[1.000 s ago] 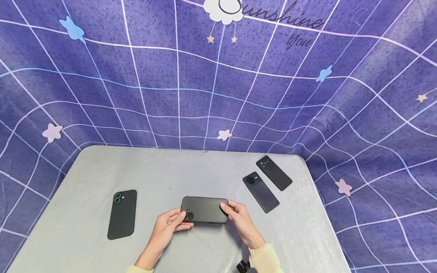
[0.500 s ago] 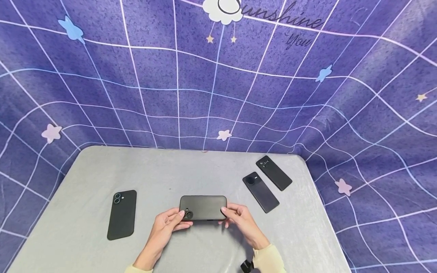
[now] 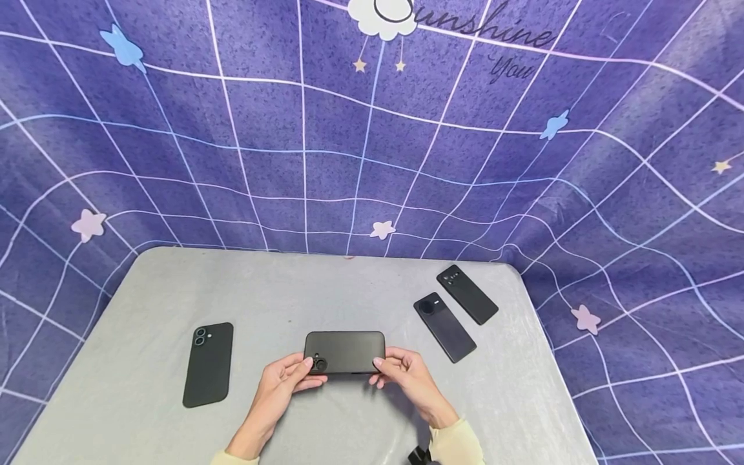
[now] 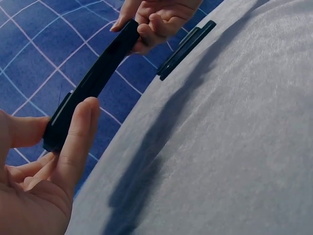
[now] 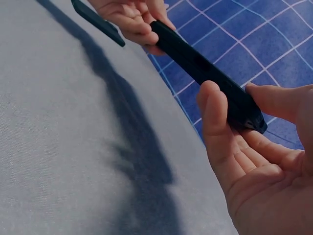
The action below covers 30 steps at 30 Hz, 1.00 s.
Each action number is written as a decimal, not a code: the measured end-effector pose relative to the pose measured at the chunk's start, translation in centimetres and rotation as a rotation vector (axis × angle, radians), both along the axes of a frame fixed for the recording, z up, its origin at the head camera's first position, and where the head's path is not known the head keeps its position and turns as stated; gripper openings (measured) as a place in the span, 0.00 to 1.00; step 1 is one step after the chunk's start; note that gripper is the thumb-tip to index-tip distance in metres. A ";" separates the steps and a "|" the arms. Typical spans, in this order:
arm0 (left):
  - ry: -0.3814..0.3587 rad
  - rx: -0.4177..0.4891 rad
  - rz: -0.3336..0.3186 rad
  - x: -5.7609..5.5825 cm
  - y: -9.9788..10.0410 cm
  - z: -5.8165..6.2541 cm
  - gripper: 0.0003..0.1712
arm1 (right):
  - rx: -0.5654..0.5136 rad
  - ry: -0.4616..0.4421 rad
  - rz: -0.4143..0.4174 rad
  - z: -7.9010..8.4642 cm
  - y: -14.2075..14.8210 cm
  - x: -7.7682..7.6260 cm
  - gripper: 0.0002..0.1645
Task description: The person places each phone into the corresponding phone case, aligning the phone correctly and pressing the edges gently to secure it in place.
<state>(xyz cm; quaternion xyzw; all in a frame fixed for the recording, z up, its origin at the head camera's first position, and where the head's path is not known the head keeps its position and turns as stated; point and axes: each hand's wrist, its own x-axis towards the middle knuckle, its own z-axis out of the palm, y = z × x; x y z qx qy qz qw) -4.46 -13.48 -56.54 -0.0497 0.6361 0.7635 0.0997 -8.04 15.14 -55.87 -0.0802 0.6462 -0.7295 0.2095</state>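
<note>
Between both hands a black smartphone (image 3: 349, 349) is held sideways above the table, its back with the camera lenses towards the head camera. My left hand (image 3: 278, 386) pinches the camera end, thumb on the back beside the lenses and fingers underneath. At the opposite end my right hand (image 3: 411, 381) grips the lower corner with its thumb on the back. Both wrist views show the smartphone (image 4: 93, 83) edge-on, apart from the cloth, with a shadow below it. The side facing down is mostly hidden.
On the grey-covered table (image 3: 261, 290) another black phone (image 3: 208, 365) lies at the left. Two more dark phones, one with a round camera (image 3: 446, 329) and one behind it (image 3: 468, 296), lie slanted at the right. A purple grid-patterned curtain (image 3: 331, 174) surrounds the table's back and sides.
The smartphone has shifted slightly left and levelled out. My right thumb has slid down towards its lower corner, and right fingertips now show beneath the edge. The phones on the table have stayed put.
</note>
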 end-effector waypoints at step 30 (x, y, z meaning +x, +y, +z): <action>0.045 -0.052 -0.092 -0.2 -0.5 0.0 0.28 | 0.010 -0.009 -0.052 0.3 -0.7 0.2 0.18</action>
